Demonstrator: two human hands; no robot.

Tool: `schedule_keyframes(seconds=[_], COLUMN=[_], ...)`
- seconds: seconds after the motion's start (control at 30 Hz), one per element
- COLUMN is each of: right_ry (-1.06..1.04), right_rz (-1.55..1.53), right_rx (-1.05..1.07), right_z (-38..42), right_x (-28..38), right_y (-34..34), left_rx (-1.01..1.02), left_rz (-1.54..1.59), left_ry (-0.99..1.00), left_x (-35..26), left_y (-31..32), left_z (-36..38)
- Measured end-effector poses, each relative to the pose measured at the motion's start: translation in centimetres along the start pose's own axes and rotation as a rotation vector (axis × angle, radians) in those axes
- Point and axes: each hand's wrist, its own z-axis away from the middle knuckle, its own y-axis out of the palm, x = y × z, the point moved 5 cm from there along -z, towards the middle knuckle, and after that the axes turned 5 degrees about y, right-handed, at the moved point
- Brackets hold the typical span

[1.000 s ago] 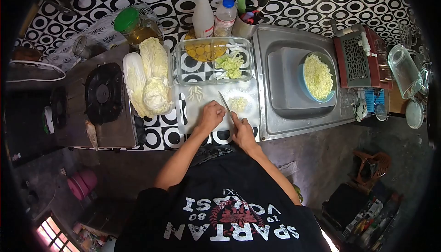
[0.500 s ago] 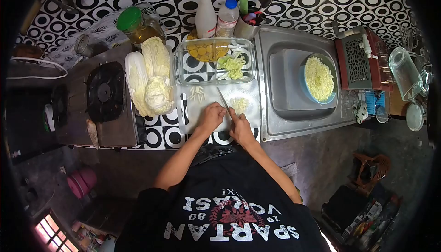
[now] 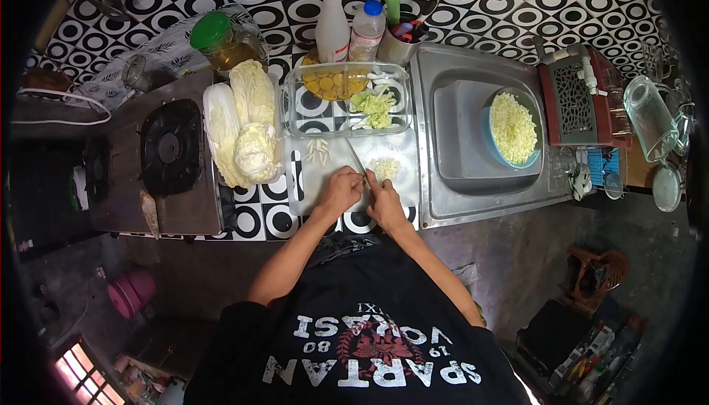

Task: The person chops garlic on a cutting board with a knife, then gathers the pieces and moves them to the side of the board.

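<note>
My right hand (image 3: 384,202) is wrapped round the handle of a knife (image 3: 357,157), whose blade points away from me over a pale cutting board (image 3: 310,185). Close against the blade is my left hand (image 3: 342,191), its fingers curled and pressed together on the board; whatever they hold is hidden beneath them. A small heap of finely chopped pale pieces (image 3: 385,168) lies just right of the blade. Several thin whitish strips (image 3: 317,151) rest on the board's far left part.
Behind the board stands a divided glass container (image 3: 295,126) holding leafy pieces (image 3: 373,106). Whole napa cabbages (image 3: 256,155) sit at left beside a stove (image 3: 114,176). On the right, a sink (image 3: 450,202) holds a blue bowl (image 3: 490,143) of chopped cabbage (image 3: 513,130). Bottles (image 3: 332,32) stand behind.
The knife and both hands have shifted only very slightly at the same spot on the board. Nothing has been let go or newly taken up.
</note>
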Motion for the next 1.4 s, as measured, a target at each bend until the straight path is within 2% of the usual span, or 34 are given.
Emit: schedule_keyframes(seconds=[0.27, 0.53, 0.67, 0.73, 0.87, 0.97, 1.1, 1.23, 1.4], right_ry=[0.061, 0.019, 0.008, 0.000, -0.034, -0.033, -0.080, -0.111, 0.027], right_rz=[-0.023, -0.048, -0.038, -0.033, -0.065, -0.080, -0.061, -0.082, -0.118], right_rx=[0.016, -0.044, -0.043, -0.043, -0.065, -0.072, -0.055, 0.035, -0.113], right_z=[2.1, 1.0, 0.4, -0.1, 1.2, 3.0, 5.1, 5.8, 5.4], right_x=[-0.5, -0.8, 0.0, -0.4, -0.3, -1.5, -2.6, -3.7, -4.9], right_y=[-0.6, 1.3, 0.2, -0.1, -2.3, -2.3, -1.5, -0.4, -1.3], left_rx=[-0.009, 0.009, 0.012, -0.003, -0.019, -0.086, -0.234, -0.276, -0.261], left_rz=[0.050, 0.041, 0.001, -0.028, -0.005, 0.010, -0.169, -0.210, -0.261], left_ry=[-0.087, -0.060, -0.036, 0.044, -0.004, -0.132, -0.038, -0.103, -0.107], left_x=[0.7, 0.9, 1.1, 0.8, -0.1, 0.5, 1.9, 3.6, 3.1], left_y=[0.3, 0.5, 0.6, 0.4, -0.6, -2.4, -5.4, -6.4, -6.6], left_z=[0.2, 0.1, 0.2, 0.2, 0.7, 1.5, 2.4, 3.3, 3.1])
